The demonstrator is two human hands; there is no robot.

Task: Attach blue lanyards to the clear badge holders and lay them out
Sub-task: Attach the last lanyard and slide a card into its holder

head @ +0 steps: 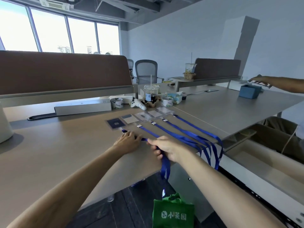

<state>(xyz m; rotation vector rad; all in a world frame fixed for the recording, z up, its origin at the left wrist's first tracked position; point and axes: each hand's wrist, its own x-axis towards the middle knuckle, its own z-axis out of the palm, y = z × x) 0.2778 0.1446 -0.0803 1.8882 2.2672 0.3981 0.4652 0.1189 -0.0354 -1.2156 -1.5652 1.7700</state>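
Observation:
Several clear badge holders lie in a row on the desk (49, 153), from a dark one (115, 123) at the left to a pale one (164, 110) at the right. Blue lanyards (185, 134) run from their clips toward the desk's near edge and hang over it. My left hand (128, 141) rests on the desk by the leftmost holder's clip, fingers on that lanyard. My right hand (164, 148) grips the same blue lanyard (165, 167), whose loop hangs down past the edge.
A green shopping bag (172, 211) stands on the floor below the edge. Cups, tape rolls, a white controller (138, 103) and a long grey box (83, 106) sit behind the row. Another person's arm (278, 83) reaches near a blue box (250, 91) at right.

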